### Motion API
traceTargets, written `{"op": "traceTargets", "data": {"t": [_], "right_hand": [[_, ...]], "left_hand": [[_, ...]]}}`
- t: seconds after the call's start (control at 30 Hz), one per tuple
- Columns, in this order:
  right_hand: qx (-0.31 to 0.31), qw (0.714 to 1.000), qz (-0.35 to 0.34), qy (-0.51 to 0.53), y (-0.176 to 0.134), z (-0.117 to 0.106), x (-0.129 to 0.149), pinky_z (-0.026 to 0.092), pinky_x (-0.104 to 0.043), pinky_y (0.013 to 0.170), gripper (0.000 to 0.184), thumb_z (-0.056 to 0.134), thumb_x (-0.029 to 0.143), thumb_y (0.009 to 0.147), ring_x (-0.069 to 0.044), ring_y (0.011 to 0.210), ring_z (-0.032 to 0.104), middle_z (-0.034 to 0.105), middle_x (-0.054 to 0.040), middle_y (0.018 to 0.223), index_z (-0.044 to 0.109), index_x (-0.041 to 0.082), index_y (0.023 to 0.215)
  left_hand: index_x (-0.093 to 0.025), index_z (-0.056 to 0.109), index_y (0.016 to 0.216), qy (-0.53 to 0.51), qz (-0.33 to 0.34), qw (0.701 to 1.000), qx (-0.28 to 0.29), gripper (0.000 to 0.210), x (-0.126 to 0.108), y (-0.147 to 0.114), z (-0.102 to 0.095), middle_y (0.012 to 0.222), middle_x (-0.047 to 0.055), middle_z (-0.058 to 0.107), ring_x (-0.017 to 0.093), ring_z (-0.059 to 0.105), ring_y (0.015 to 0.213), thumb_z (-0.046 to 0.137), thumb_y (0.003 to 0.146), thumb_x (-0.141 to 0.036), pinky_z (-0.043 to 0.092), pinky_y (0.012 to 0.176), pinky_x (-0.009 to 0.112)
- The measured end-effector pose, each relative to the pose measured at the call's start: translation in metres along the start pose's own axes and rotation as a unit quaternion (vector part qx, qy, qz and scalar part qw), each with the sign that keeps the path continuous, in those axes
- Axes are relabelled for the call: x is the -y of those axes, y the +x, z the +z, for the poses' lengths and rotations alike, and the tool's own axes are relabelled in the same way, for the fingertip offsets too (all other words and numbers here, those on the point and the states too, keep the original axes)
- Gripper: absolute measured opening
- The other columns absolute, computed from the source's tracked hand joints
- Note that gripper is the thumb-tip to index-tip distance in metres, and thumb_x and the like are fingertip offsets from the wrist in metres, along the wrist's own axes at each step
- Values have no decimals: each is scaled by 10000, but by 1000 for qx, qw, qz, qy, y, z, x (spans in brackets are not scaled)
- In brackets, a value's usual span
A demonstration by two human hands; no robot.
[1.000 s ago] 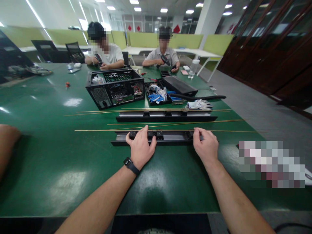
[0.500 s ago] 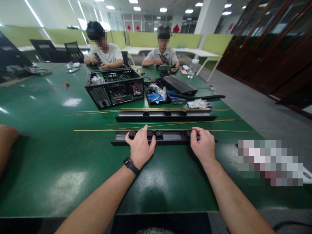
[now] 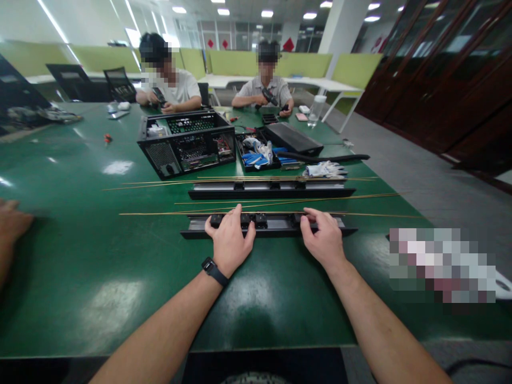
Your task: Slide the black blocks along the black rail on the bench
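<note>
A long black metal rail (image 3: 276, 232) lies crosswise in front of me, with small black blocks (image 3: 261, 220) set in its silvery channel. Over its left half, my left hand (image 3: 231, 234) grips the rail, fingers spread across it and the thumb beside the blocks. My right hand (image 3: 324, 234) has thumb and forefinger at another black block (image 3: 296, 219) farther right in the channel; the contact is partly hidden by the hand. Thin brass-coloured rods (image 3: 160, 214) run along the far side of the rail.
A second rail (image 3: 272, 194) lies behind, with more thin rods. Beyond stand an open computer case (image 3: 160, 154), a tray of gloves (image 3: 240, 152), a black box (image 3: 294, 137) and white gloves (image 3: 326, 169). Two people sit opposite; another person's hand (image 3: 14, 221) is at left.
My right hand has slid left along the rail, and the black block at its fingers has moved left with it. My left hand has stayed in place.
</note>
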State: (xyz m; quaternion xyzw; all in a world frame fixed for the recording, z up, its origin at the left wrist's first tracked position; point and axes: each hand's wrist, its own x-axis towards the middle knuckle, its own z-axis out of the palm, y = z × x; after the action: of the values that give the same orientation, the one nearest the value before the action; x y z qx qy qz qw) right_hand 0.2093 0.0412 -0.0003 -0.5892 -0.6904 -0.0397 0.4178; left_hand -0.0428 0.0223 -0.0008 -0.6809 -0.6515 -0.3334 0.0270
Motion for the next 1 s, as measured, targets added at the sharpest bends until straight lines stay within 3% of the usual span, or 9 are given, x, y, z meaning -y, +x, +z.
{"op": "traceTargets", "data": {"t": [0.37, 0.57, 0.67, 1.0], "right_hand": [[14, 999, -10, 27, -1, 1, 3, 521, -418, 956, 392, 566, 499, 981, -246, 945, 694, 768, -86, 973, 704, 196, 1188], [-42, 993, 91, -60, 4, -7, -9, 487, -420, 943, 388, 475, 449, 991, -262, 905, 707, 783, -99, 937, 736, 185, 1100], [-40, 990, 116, -69, 5, -8, -11, 483, -409, 932, 364, 452, 415, 986, -261, 911, 710, 792, -100, 948, 739, 196, 1035], [-31, 1000, 1, -1, -1, 1, 1, 546, -392, 961, 302, 539, 369, 980, -240, 973, 741, 802, -95, 1036, 747, 184, 1098]], "left_hand": [[-189, 504, 1501, 2, 0, 1000, -1, 549, 0, 0, 0, 1333, 179, 729, 336, 659, 1242, 518, 1004, -422, 172, 1217, 640], [-192, 504, 1502, -8, 3, 1000, -1, 548, 1, -1, 1, 1343, 171, 726, 329, 654, 1253, 538, 994, -396, 158, 1223, 642], [-194, 496, 1510, -12, 1, 1000, 1, 553, 2, -1, 1, 1352, 176, 720, 326, 647, 1262, 538, 996, -393, 147, 1227, 641], [-187, 507, 1489, -6, 5, 1000, 5, 529, -1, 1, -2, 1351, 174, 722, 329, 649, 1265, 531, 1001, -389, 174, 1210, 641]]}}
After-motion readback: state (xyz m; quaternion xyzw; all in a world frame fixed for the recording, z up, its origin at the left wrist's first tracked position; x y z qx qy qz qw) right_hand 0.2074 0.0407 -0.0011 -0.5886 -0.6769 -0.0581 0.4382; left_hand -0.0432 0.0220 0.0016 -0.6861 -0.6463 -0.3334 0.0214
